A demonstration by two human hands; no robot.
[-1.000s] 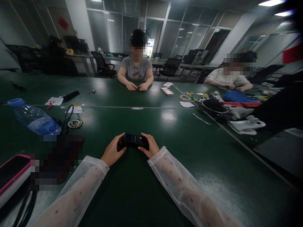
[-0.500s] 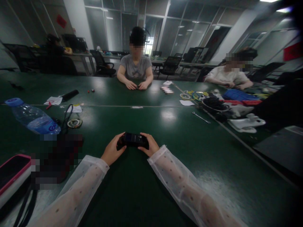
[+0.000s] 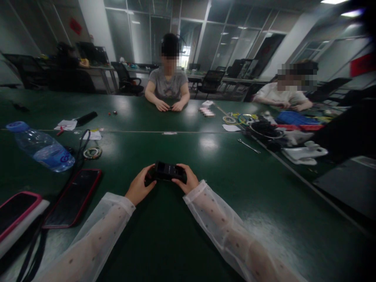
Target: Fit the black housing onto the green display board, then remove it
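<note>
Between my two hands is a small black box-shaped device [image 3: 169, 171] with a dark panel at its left and small pale markings on its face. My left hand [image 3: 141, 184] grips its left end, thumb at the near side and fingers round the far side. At the other end my right hand [image 3: 187, 179] is closed on it in the same way, partly covering that end. What kind of device it is I cannot make out. It is held just above or on the green table [image 3: 164, 235]; which of these I cannot tell.
To my left are a water bottle [image 3: 44, 149] lying tilted, a red-edged phone [image 3: 73, 199], a pink-edged phone [image 3: 17, 213] and a bracelet [image 3: 92, 152]. A wrench [image 3: 249, 146] and a cluttered pile with a blue tray [image 3: 299, 118] are right. Two people sit across.
The device has tilted slightly between my hands, so its face and panel look different. My right hand has shifted a little to the right; the left has hardly moved.
</note>
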